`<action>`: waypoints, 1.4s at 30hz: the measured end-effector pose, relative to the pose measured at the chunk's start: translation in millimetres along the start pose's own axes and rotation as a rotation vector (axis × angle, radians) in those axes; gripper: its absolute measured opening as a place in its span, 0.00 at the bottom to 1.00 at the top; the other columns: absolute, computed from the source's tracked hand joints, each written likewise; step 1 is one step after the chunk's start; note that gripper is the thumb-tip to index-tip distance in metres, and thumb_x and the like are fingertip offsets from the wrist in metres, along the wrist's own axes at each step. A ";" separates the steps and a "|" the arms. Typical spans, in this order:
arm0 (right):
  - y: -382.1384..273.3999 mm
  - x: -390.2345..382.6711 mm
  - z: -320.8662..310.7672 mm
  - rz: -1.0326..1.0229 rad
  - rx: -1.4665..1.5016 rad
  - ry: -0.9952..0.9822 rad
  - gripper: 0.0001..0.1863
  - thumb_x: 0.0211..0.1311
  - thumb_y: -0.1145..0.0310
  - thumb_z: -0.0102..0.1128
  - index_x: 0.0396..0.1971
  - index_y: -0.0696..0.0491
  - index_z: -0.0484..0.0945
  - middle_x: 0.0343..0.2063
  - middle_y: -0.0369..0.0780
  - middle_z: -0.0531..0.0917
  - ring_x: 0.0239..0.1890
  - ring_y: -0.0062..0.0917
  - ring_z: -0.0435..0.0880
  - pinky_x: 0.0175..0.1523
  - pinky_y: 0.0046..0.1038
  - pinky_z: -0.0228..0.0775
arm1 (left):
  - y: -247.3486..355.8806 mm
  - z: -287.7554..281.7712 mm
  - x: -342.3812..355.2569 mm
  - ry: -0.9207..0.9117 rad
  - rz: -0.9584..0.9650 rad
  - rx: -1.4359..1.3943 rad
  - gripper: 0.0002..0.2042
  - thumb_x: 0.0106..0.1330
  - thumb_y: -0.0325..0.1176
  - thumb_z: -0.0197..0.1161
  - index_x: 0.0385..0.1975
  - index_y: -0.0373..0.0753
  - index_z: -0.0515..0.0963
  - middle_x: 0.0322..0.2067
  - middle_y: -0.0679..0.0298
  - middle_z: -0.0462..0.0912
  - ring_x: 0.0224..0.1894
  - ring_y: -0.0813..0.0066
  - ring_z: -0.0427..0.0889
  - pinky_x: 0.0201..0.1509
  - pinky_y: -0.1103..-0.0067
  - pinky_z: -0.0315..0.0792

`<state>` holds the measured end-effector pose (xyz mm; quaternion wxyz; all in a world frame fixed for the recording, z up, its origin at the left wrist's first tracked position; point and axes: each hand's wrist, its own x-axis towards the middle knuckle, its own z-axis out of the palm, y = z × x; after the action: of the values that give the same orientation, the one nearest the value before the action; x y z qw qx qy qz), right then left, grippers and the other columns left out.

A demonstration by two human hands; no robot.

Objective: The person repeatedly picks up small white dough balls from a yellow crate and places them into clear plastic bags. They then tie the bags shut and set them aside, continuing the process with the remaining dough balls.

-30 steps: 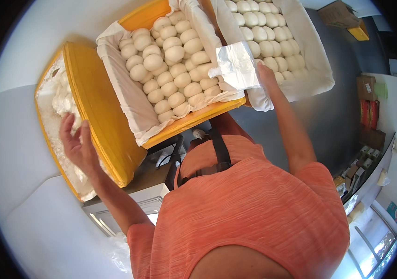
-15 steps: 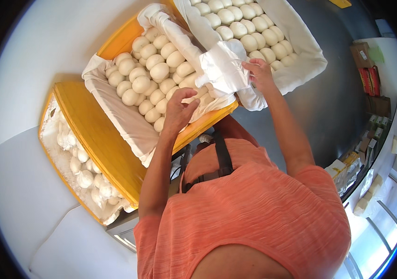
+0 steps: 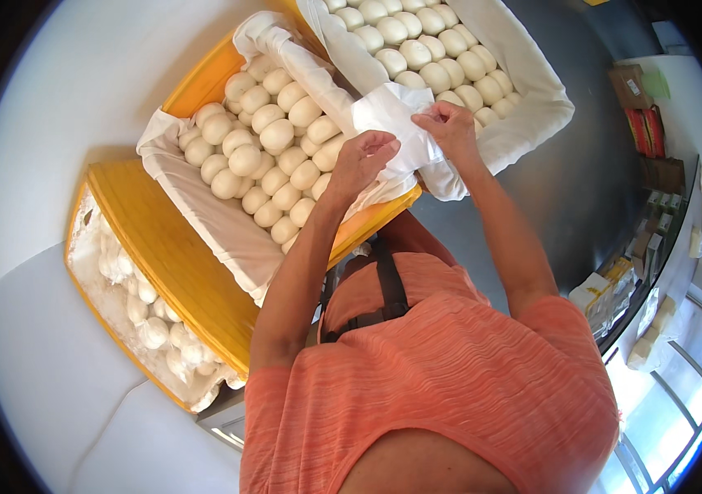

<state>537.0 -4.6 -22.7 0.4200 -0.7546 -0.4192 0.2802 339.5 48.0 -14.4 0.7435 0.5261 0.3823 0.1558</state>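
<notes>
A thin white plastic bag [image 3: 392, 115] lies over the meeting edges of two cloth-lined crates. My right hand [image 3: 451, 136] pinches its right side between thumb and fingers. On the left side, my left hand [image 3: 363, 169] has its thumb and fingertips drawn together at the bag. Below and left of the bag is a yellow crate [image 3: 376, 224] lined with white cloth, heaped with round white steamed buns [image 3: 278, 134]. Beyond it stands a second cloth-lined crate [image 3: 544, 107] holding rows of similar buns [image 3: 435, 78].
At the left, a yellow crate [image 3: 174, 263] on its side or tilted shows white bagged bulbs or buns [image 3: 153, 332], unclear which. A dark grey surface [image 3: 565, 198] spreads on the right. Cartons [image 3: 631, 86] and small boxes line the far right, beside a window.
My left hand has moved right and up from above the buns to the plastic bag, its fingers closing. My right hand has shifted slightly left along the bag.
</notes>
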 end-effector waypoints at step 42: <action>-104.4 -105.9 167.8 -0.164 0.470 -1.156 0.26 0.71 0.52 0.41 0.39 0.62 0.79 0.39 0.39 0.82 0.44 0.21 0.76 0.54 0.28 0.65 | -15.7 -80.1 -301.7 0.850 0.472 -0.715 0.13 0.62 0.22 0.58 0.47 0.33 0.73 0.41 0.59 0.80 0.38 0.75 0.79 0.37 0.80 0.77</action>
<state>313.5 1.3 -6.8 0.3002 -0.3340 -0.5621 0.6945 79.3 -96.3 81.2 0.6018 0.2059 0.4426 0.6321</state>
